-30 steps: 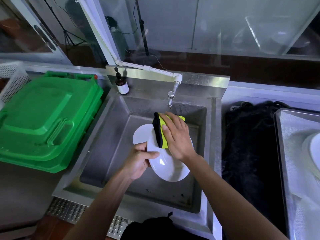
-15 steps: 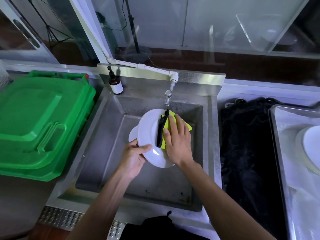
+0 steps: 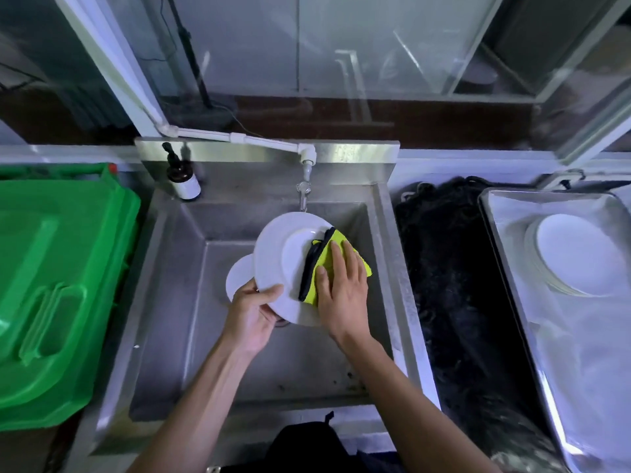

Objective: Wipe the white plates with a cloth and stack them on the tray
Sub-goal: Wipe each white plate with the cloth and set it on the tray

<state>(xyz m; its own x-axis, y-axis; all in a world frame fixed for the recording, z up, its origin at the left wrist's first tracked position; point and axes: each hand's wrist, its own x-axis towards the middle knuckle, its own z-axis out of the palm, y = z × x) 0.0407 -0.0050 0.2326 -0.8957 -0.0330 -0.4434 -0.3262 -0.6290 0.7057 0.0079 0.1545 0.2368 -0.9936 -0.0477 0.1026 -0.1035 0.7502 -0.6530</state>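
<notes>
Plate (image 3: 285,254) under cloth (image 3: 333,264), over sink (image 3: 191,268)

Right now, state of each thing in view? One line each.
held plate: tilted over the sink, being wiped
cloth: pressed on the held plate
left hand: grips the held plate's rim
right hand: flat on the cloth
second plate: behind the held plate, in the sink
tray stack: plates stacked on the tray
green bin: lid closed

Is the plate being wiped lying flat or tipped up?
Tipped up: the left hand grips the plate by its lower rim above the sink, face toward the cloth.
</notes>
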